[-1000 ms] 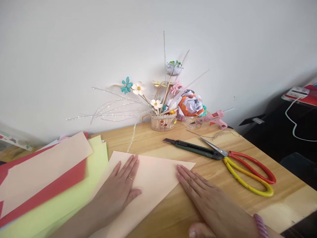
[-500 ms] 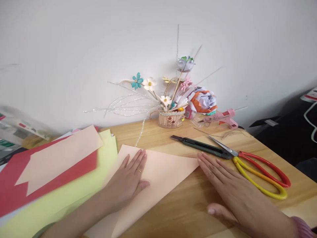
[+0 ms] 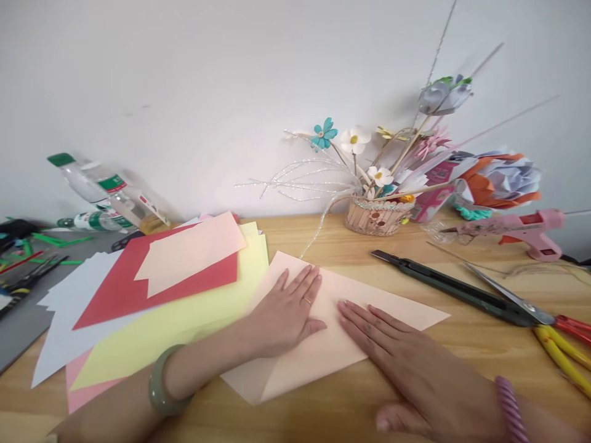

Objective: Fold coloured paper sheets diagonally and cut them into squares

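Observation:
A peach sheet of paper [image 3: 392,301], folded on a diagonal, lies on the wooden table with one pointed corner towards the right. My left hand [image 3: 286,311] rests flat on its upper left part, fingers spread, a ring on one finger. On the paper's right part, near the lower edge, lie the fingertips of my right hand [image 3: 397,351]; its fingers are stretched out and the thumb stands apart over the table. Neither hand grips anything. My left palm and forearm hide some of the sheet's left side.
Coloured paper sheets [image 3: 203,307] are stacked at left, a peach offcut [image 3: 194,249] on top. A utility knife [image 3: 452,289] and scissors [image 3: 530,304] lie right. Behind stand a flower basket [image 3: 373,216], a pink glue gun [image 3: 530,231] and plastic bottles [image 3: 115,191] by the wall.
My right hand has slid left from the paper's right corner onto its middle. My left hand stays on the sheet. The view has turned left, bringing the bottles into sight.

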Tool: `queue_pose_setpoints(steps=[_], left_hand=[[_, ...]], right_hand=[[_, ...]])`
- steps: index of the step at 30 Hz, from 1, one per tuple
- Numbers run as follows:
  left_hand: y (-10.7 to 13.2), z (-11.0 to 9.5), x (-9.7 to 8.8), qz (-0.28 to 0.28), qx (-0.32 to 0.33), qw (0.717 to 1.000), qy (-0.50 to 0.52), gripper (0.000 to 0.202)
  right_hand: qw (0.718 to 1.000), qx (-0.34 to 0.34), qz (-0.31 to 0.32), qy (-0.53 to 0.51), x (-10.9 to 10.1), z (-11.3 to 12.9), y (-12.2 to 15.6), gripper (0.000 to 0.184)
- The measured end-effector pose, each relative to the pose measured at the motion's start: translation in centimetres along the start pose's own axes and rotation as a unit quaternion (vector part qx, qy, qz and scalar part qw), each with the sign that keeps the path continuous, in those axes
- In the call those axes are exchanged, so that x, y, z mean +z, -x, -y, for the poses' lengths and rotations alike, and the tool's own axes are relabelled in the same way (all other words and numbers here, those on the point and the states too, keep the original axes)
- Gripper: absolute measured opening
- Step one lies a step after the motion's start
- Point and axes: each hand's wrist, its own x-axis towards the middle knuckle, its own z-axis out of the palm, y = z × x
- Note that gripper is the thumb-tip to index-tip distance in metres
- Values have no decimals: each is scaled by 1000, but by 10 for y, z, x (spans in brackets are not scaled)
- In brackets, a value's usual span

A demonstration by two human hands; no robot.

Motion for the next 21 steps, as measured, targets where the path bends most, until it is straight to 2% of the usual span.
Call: queue_pose_setpoints(steps=[5,8,10,13,16,21], left_hand=[[0,-1,-4,4,-2,1000,14,69],[0,0,-3,-3,-2,1000,18,69],[0,1,-1,-9,1,1000,17,70],[-1,3,5,-27,4,1000,14,71],[-1,4,9,-51,11,998,21,72],[-1,6,12,-59,19,997,39,74]], right_hand=[[998,-14,-40,42,0,16,19,95],[996,-43,-59,57,4,29,19,96],[994,-64,-57,72,6,39,12,86],[986,-87,-49,132,10,52,-6,61],[964,-151,-74,206,17,60,-22,45],[926,-221,-134,275,30,70,-42,40]])
